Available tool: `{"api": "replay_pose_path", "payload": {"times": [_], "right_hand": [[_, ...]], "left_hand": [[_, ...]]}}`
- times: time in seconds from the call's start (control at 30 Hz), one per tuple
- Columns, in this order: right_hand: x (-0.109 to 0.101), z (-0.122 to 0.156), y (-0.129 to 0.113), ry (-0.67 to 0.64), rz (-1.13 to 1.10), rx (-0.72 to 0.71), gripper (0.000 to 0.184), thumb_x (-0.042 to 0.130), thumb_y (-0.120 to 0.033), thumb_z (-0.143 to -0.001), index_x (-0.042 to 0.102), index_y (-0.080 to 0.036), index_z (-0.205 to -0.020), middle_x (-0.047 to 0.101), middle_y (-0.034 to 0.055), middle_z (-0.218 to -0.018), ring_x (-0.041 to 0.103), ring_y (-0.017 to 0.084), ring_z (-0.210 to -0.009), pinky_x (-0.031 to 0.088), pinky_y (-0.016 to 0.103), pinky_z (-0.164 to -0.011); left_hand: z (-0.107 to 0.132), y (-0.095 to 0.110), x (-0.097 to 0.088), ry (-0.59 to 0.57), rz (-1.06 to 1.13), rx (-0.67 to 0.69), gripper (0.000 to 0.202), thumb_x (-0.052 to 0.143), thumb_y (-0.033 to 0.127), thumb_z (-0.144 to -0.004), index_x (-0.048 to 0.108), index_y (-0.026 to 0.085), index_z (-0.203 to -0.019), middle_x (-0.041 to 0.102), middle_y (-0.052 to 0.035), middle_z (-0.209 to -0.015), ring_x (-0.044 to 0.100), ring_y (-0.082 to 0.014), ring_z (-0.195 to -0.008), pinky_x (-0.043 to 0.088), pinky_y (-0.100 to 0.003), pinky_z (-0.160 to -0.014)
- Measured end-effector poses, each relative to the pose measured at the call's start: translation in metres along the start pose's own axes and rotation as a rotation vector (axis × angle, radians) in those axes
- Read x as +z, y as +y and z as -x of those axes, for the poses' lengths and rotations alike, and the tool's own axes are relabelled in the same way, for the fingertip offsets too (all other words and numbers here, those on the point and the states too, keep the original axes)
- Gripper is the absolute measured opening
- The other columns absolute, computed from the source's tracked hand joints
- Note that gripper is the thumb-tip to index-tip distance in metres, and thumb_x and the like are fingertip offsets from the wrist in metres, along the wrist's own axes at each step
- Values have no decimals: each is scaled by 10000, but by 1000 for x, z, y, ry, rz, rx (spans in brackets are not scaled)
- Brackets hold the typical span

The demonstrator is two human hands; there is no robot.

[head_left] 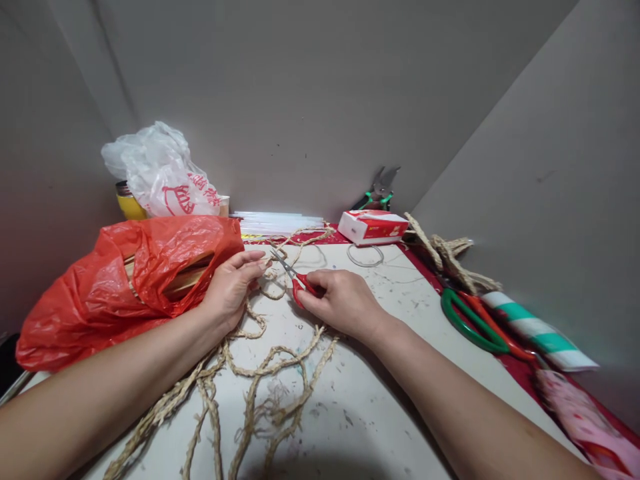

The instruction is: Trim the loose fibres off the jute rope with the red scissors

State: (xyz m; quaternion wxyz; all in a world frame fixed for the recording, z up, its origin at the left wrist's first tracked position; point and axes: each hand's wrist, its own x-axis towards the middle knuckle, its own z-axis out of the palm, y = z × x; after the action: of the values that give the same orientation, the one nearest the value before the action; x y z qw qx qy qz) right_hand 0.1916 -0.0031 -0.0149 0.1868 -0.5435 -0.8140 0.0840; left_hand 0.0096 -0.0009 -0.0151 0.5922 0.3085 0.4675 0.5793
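My right hand (343, 300) is closed around the red handles of a small pair of scissors (290, 270). Its slightly parted blades point left toward the fingertips of my left hand (235, 283). Thumb and fingers of that hand pinch a tan braided straw rope (257, 323); the blades are close to the part by the fingertips. Whether they touch it I cannot tell. More lengths of the rope spread loosely below my hands, and some run under my left forearm toward the near edge.
At left lies a red plastic bag (135, 293) with wooden pieces inside, a white plastic bag (165, 173) behind it. A tissue box (373, 227), pliers-like cutters (383, 187) and a wire coil (365, 256) stand at the back. Green-and-orange-handled shears (473, 323) lie right, beside a striped roll (540, 330).
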Motion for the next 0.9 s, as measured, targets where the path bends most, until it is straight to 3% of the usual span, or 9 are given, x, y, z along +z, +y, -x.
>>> {"api": "replay_pose_path", "payload": {"times": [0.4, 0.9], "right_hand": [[-8, 1, -9, 7, 405, -78, 329, 479, -457, -816, 671, -193, -774, 674, 48, -735, 574, 172, -648, 293, 300, -611], [-6, 0, -13, -73, 423, -59, 357, 445, -413, -890, 703, -214, -745, 710, 45, -708, 576, 152, -616, 246, 284, -580]], "left_hand": [[-3, -9, -3, -41, 13, 93, 390, 782, 147, -567, 645, 121, -932, 672, -13, -743, 574, -87, -640, 427, -210, -644], [-3, -11, -4, -5, 9, 117, 335, 773, 131, -569, 639, 124, -876, 673, -14, -735, 581, -83, -670, 426, -196, -656]]}}
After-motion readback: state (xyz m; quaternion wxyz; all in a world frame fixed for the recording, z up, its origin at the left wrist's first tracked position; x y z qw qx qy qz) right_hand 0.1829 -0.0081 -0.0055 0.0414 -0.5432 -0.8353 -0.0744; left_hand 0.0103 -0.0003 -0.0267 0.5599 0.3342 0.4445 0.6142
